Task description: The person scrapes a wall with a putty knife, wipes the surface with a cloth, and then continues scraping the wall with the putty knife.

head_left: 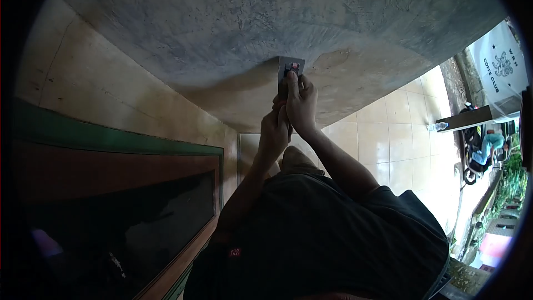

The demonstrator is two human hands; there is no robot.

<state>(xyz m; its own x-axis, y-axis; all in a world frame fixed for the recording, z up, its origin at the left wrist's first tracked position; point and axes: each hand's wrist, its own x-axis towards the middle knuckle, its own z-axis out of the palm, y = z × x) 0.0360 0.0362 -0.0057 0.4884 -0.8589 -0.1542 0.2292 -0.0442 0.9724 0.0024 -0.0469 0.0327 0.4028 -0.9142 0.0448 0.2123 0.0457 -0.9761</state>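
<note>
A plastering trowel (283, 66) with a flat rectangular blade lies against a wall (239, 28) that is covered in rough grey plaster higher up and brownish lower down. My right hand (302, 103) is closed round the trowel's handle, thumb pointing up along it. Just below and to the left, my left hand (273, 133) is closed at the trowel's lower end. The fingers of both hands partly hide the handle. A dark shadow spreads over the wall to the left of the blade.
Left stands a window (166, 216) with a green and brown frame (139, 143). Pale tiles (372, 139) cover the floor at right. A plastic bottle (437, 126), a white banner (502, 66) and a person on a motorbike (486, 147) are farther right.
</note>
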